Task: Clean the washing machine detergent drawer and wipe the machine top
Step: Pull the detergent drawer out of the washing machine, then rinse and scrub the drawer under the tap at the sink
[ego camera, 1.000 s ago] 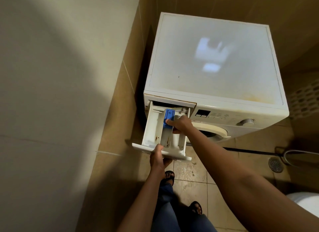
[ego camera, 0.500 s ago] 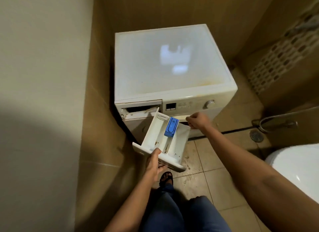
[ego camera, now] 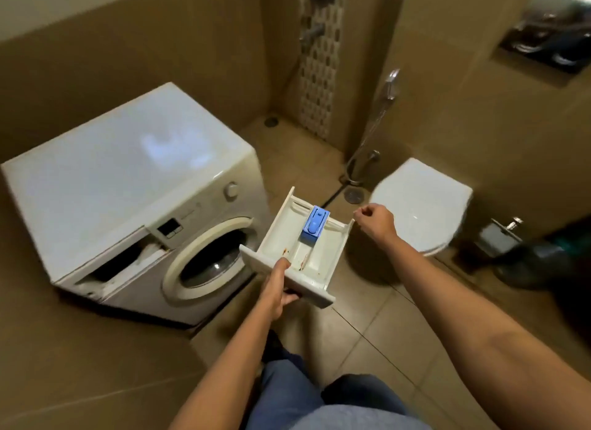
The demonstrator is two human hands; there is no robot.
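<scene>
Dim warm indoor light. Bluish glare patch on washing machine top [ego camera: 128, 173]. Motion blur everywhere, worst at right edge, chrome wall plate [ego camera: 543, 36] smeared. Wide-angle bending at borders. Soft shadows on floor [ego camera: 367, 321].

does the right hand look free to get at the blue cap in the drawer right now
Probably yes. The right hand sits beside the far corner of the drawer, the blue cap lies uncovered, and the left hand grips only its front, out of the way.
</scene>
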